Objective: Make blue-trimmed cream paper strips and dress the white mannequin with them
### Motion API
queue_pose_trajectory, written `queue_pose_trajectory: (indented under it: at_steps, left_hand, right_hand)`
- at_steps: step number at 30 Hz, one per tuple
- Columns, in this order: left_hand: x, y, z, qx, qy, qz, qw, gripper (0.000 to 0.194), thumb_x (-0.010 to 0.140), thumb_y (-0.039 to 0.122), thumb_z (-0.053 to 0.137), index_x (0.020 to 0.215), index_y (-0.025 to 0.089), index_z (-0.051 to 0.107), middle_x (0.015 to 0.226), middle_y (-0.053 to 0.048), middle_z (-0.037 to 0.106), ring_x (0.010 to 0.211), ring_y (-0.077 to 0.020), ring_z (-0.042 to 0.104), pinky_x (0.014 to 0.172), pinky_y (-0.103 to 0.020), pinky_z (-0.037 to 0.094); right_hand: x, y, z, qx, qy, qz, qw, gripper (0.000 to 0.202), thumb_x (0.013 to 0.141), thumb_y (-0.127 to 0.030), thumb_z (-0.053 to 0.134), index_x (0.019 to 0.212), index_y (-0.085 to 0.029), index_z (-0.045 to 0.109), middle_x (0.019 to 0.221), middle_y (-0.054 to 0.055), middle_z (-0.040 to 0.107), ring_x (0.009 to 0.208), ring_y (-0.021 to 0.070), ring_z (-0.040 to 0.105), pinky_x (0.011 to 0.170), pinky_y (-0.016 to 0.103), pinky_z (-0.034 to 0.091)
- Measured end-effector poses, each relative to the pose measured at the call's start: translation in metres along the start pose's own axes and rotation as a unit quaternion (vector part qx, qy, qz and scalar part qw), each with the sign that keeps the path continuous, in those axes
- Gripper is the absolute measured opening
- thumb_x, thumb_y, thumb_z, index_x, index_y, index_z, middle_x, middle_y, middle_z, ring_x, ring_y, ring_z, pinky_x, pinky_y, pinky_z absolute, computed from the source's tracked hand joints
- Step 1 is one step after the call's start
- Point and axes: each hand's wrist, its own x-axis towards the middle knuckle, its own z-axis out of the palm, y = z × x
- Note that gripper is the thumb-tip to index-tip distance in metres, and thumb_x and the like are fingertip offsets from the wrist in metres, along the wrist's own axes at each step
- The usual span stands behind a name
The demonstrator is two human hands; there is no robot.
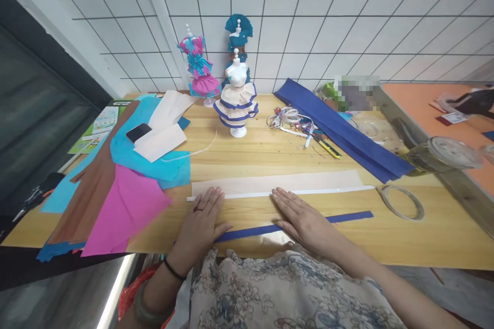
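A long strip of cream crepe paper (278, 181) lies across the table, with white double-sided tape (247, 195) along its near edge. The tape runs on to the right, up to its roll (403, 203). My left hand (203, 216) lies flat with its fingertips on the tape near the left end. Around the middle, my right hand (301, 213) also lies flat, fingertips on the taped edge. Both hands hold nothing. Nearer to me lies a narrow blue paper strip (247, 232), which passes partly under my right hand.
Mini dress forms in paper dresses stand at the back, one in a cream skirt (236, 105). Pink paper (125, 211), brown and light blue sheets and a phone (138, 132) lie left. A folded blue sheet (339, 128), ribbon scraps (289, 119) and a yellow cutter (328, 146) lie right.
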Motion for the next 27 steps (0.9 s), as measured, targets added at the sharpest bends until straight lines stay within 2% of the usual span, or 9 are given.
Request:
queue_pose_trajectory:
  at_steps: [6, 10, 15, 21, 24, 27]
  left_hand:
    - [-0.003, -0.003, 0.007, -0.008, 0.031, 0.017, 0.999, 0.066, 0.089, 0.053, 0.032, 0.141, 0.012, 0.027, 0.144, -0.013, 0.035, 0.134, -0.0256, 0.028, 0.106, -0.047, 0.032]
    - [-0.003, -0.007, 0.011, -0.002, 0.034, 0.024, 0.999, 0.068, 0.09, 0.05, 0.033, 0.143, 0.012, 0.017, 0.144, -0.013, 0.034, 0.134, -0.0256, 0.029, 0.104, -0.046, 0.035]
    - [-0.003, -0.012, 0.019, 0.0, 0.055, 0.027, 0.998, 0.071, 0.089, 0.051, 0.033, 0.144, 0.013, 0.012, 0.143, -0.013, 0.036, 0.132, -0.0258, 0.032, 0.103, -0.045, 0.036]
    - [-0.004, -0.015, 0.023, 0.005, 0.042, 0.031, 0.999, 0.073, 0.088, 0.05, 0.037, 0.145, 0.013, 0.009, 0.145, -0.013, 0.033, 0.134, -0.0259, 0.029, 0.104, -0.046, 0.035]
    - [-0.004, -0.015, 0.023, 0.005, 0.048, 0.033, 0.998, 0.073, 0.088, 0.05, 0.037, 0.145, 0.014, 0.008, 0.144, -0.013, 0.034, 0.133, -0.0261, 0.03, 0.103, -0.046, 0.036]
    - [-0.003, -0.015, 0.023, 0.008, 0.055, 0.034, 0.998, 0.072, 0.088, 0.049, 0.036, 0.145, 0.014, 0.009, 0.143, -0.013, 0.036, 0.133, -0.0264, 0.032, 0.103, -0.046, 0.036]
  right_hand:
    - [-0.032, 0.026, -0.012, -0.023, -0.007, 0.066, 0.998, 0.058, 0.092, -0.037, 0.04, 0.143, -0.015, 0.024, 0.141, 0.011, 0.038, 0.133, 0.0215, 0.029, 0.109, 0.044, 0.031]
    - [-0.064, 0.056, -0.016, -0.056, -0.018, 0.128, 0.99, 0.059, 0.092, -0.041, 0.038, 0.143, -0.016, 0.023, 0.143, 0.012, 0.034, 0.134, 0.0213, 0.027, 0.109, 0.045, 0.03]
    - [-0.098, 0.095, -0.018, -0.099, -0.015, 0.19, 0.977, 0.061, 0.092, -0.044, 0.037, 0.143, -0.014, 0.023, 0.144, 0.014, 0.033, 0.135, 0.0221, 0.026, 0.109, 0.046, 0.028]
    - [-0.117, 0.11, -0.023, -0.11, 0.017, 0.225, 0.968, 0.059, 0.092, -0.043, 0.034, 0.142, -0.014, 0.025, 0.145, 0.014, 0.03, 0.135, 0.0244, 0.026, 0.108, 0.05, 0.025]
    - [-0.124, 0.118, -0.029, -0.1, 0.052, 0.249, 0.962, 0.05, 0.092, -0.039, 0.034, 0.136, -0.015, 0.039, 0.137, 0.013, 0.044, 0.129, 0.0247, 0.037, 0.105, 0.048, 0.031]
    - [-0.131, 0.139, -0.039, -0.122, 0.092, 0.296, 0.943, 0.04, 0.092, -0.035, 0.033, 0.116, -0.014, 0.058, 0.116, 0.013, 0.061, 0.112, 0.0251, 0.052, 0.094, 0.043, 0.041]
